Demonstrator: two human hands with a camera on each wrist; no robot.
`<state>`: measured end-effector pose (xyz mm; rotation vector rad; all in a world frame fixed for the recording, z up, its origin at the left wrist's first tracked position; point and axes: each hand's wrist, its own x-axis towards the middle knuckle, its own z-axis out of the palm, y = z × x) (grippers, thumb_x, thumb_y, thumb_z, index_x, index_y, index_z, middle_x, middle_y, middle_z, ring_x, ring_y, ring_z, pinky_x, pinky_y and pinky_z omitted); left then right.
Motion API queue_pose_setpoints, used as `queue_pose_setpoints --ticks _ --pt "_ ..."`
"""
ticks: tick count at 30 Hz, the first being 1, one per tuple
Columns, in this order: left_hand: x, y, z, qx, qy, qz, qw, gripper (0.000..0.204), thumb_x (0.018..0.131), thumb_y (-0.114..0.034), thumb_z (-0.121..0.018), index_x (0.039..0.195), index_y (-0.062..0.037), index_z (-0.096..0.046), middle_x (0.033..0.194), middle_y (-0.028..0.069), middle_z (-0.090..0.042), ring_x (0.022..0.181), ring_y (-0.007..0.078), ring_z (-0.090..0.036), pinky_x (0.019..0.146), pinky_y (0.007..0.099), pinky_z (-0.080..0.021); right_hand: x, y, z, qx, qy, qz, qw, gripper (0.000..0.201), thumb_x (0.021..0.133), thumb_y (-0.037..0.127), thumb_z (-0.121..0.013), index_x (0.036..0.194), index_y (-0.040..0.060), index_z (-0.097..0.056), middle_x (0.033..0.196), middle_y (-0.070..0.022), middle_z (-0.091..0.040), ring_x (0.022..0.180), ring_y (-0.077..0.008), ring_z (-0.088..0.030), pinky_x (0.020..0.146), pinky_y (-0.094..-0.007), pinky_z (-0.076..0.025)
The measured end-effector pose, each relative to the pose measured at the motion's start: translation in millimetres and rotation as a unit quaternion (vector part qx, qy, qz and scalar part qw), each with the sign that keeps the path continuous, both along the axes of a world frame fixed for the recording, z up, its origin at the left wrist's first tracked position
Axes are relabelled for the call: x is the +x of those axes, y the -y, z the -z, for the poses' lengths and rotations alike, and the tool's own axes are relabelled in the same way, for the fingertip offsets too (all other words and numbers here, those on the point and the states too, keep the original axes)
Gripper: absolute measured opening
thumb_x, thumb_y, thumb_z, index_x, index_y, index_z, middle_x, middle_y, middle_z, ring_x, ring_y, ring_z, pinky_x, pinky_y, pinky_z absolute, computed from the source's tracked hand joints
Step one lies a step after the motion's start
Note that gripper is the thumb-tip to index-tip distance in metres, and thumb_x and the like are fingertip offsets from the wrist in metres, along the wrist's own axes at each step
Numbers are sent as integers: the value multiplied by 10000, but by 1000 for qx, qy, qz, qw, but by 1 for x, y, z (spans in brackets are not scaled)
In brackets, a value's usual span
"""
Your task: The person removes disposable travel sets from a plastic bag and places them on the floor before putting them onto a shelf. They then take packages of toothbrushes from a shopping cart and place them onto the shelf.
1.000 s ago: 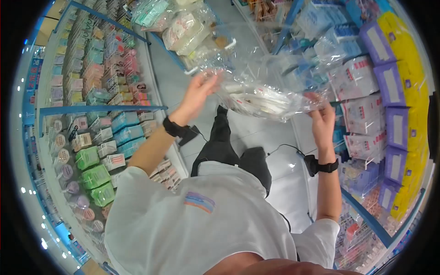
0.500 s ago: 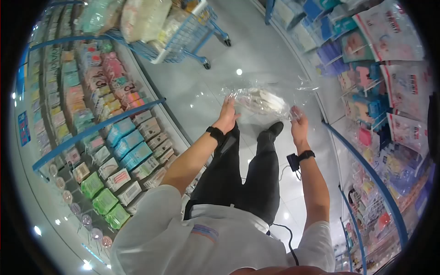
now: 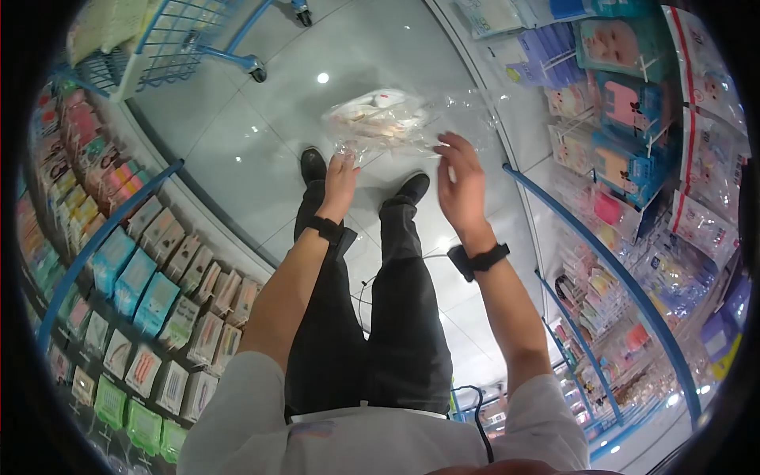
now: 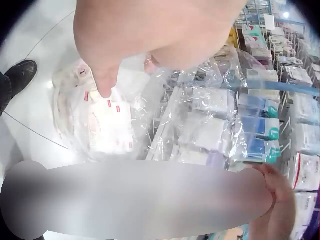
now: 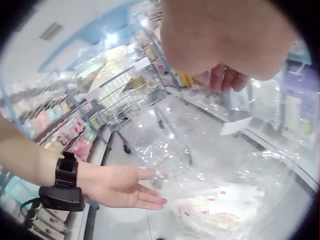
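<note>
A clear plastic bag [image 3: 378, 119] with white packets [image 4: 112, 125] inside hangs out in front of the person, above the floor. Small red labels show on the packets. My left hand [image 3: 340, 186] is at the bag's near left side, its fingers straight and its thumb apart from them, fingertips against the film. The right wrist view shows this left hand [image 5: 122, 190] side-on beside the bag. My right hand [image 3: 463, 186] has its fingers bent at the bag's right end and pinches the loose film. In the left wrist view a blurred patch hides part of that hand.
Shelves of packaged goods line both sides, with small boxes [image 3: 146, 297] on the left and hanging packs [image 3: 625, 111] on the right. Blue rails [image 3: 609, 253] edge them. A blue cart [image 3: 178, 43] stands at the front left. Shoes [image 3: 412, 188] are below the bag.
The view has tilted down and the cart has shifted to the upper left. The bag has come lower over the floor, and the hands are closer together. The left fingers have straightened.
</note>
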<state>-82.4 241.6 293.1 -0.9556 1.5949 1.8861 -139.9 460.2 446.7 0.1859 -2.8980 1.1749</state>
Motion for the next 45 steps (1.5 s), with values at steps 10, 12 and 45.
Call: queue_pose_setpoints --ticks 10,12,45 --pt "28 -15 26 -89 -169 99 977 471 1092 -215 -461 1535 -66 -403 1502 91 -458 1307 192 -480 1078 334 -422 -82 4 191 322 285 -306 849 343 885 190 -546 1175 44 -658 1121 -191 -706 1084 -376 -663 946 -460 -537" --pt "27 -22 18 -109 -184 85 973 493 1075 -162 -478 1546 -52 -381 1549 84 -417 1347 198 -461 1104 324 -397 -87 1 216 310 289 -372 826 438 879 231 -560 1260 23 -623 1185 -211 -682 1122 -377 -642 973 -454 -519" --pt "24 -43 120 -49 44 -32 997 490 1024 -366 -614 1361 -18 -544 1294 186 -622 989 224 -677 811 308 -496 -175 7 455 172 367 -276 872 814 841 528 -711 1444 37 -470 1308 -209 -633 1153 -297 -646 949 -409 -532"
